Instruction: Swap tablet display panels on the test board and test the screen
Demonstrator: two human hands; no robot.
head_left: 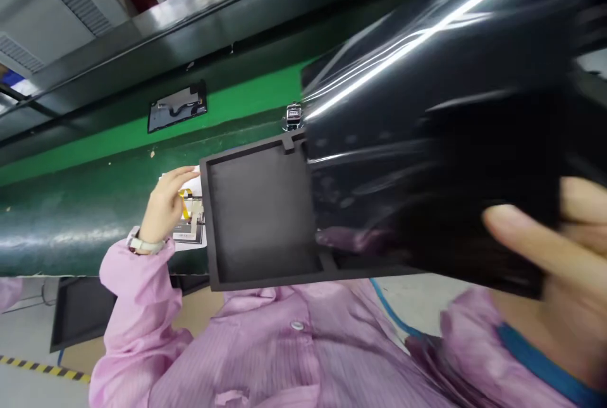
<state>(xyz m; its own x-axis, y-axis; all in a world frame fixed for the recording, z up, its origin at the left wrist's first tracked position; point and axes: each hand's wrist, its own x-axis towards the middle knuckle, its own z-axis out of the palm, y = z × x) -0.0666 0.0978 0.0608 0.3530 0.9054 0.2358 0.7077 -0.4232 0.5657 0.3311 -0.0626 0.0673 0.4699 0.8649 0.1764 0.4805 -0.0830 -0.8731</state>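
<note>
My right hand (pixel 564 243), partly smeared by motion, grips a large glossy black panel (pixel 379 123) at its lower right. The thumb lies on the panel's face and the other fingers are at its right edge. Tilted, the panel covers the right part of a black foam-like tray (pixel 265 212) with a raised rim. At the tray's left edge is my left hand (pixel 165 199), fingers stretched out with their tips against the rim. Under and beside that hand lies a flat part with a yellow ribbon cable (pixel 186 209), partly hidden.
A dark flat panel with a cable (pixel 176 107) lies on the green strip of the bench (pixel 85 205). A small metal counter-like device (pixel 293 116) stands behind the tray. Another black tray (pixel 80 313) is below, left. A metal ledge (pixel 190 12) runs along the back.
</note>
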